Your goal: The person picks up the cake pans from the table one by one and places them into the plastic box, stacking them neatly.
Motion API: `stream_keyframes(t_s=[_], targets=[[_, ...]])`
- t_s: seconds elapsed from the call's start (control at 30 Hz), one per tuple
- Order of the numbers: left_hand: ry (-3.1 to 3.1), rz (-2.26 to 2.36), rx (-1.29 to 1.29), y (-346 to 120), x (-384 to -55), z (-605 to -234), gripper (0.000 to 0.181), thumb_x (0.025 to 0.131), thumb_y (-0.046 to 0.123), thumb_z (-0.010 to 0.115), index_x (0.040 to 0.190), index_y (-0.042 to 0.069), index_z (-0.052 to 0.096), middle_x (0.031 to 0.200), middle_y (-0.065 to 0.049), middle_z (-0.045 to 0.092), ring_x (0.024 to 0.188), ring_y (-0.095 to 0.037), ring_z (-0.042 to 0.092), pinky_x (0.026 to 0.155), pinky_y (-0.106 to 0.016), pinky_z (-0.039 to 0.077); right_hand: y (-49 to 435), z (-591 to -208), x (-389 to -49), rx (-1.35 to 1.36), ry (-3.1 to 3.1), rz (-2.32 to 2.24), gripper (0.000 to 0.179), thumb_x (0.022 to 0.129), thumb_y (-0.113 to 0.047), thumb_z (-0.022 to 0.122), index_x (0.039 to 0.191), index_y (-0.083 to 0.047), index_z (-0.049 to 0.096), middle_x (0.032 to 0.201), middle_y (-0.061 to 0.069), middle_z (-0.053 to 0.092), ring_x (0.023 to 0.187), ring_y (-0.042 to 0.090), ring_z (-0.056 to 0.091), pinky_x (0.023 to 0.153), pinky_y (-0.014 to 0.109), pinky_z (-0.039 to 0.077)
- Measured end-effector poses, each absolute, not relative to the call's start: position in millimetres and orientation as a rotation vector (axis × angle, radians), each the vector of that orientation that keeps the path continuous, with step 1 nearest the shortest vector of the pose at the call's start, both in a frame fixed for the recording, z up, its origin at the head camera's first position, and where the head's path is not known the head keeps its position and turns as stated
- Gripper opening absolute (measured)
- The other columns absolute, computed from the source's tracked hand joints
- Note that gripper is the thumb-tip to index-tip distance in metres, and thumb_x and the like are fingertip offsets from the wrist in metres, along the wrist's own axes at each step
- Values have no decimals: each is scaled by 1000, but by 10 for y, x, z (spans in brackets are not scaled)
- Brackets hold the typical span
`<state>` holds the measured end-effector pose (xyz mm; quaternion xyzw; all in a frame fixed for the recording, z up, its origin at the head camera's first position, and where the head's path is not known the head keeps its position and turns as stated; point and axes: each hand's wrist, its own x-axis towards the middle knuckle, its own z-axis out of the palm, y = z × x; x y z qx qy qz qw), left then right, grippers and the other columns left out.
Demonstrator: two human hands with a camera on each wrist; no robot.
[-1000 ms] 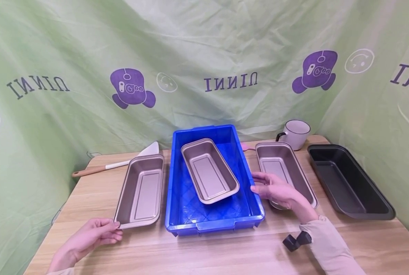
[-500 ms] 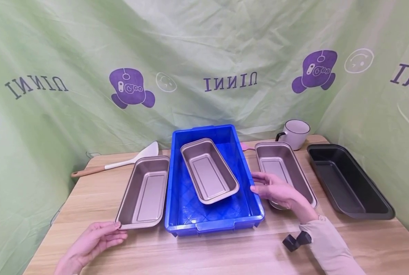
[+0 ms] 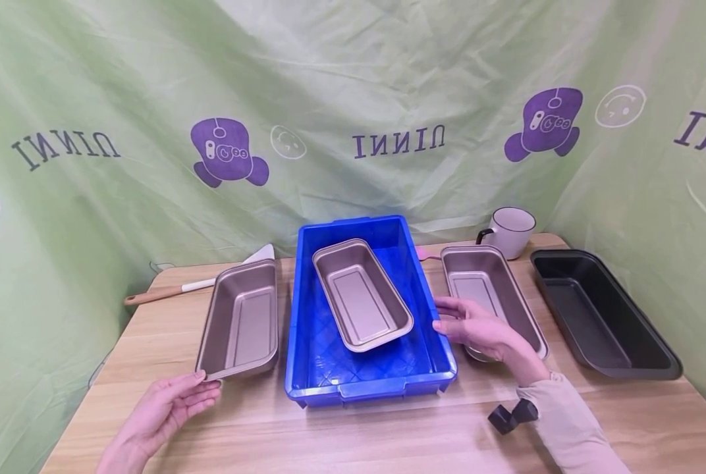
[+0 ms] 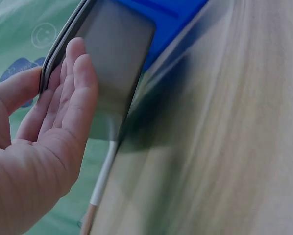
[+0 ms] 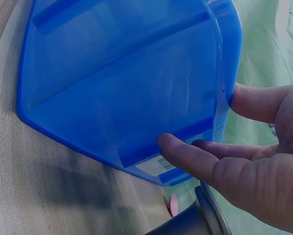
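Observation:
My left hand pinches the near left corner of a champagne-coloured loaf pan between thumb and fingers. In the left wrist view this pan is held off the table, its underside and a shadow showing. Beside it stands a blue plastic bin, with a matching loaf pan lying slantwise inside. My right hand holds the bin's right rim. Seen from the right wrist, the thumb is at the rim and the fingers lie along the outer wall.
Another champagne loaf pan sits right of the bin, partly behind my right hand. Farther right lies a black loaf pan. A white mug stands at the back. A wooden-handled spatula lies back left, partly covered by the held pan.
The pan in my left hand first shifted right against the bin, then came back left, and its near end has risen. My right hand and the bin have stayed put.

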<state>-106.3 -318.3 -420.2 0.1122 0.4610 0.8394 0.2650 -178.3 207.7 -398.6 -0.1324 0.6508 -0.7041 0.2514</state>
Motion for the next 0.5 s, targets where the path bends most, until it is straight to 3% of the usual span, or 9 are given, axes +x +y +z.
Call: stream_keyframes(t_s=[0.5], targets=[[1534,2423,240,-2995,-1208,-3830,39,103,1,33,102,2,72,101,-15,71,97,-22,68,88,-31,52,2068,-3976,-1776,-349,1785,-1915,70,93,0,55,143,19,9,146,40,20,123,34,48,98,37,46]])
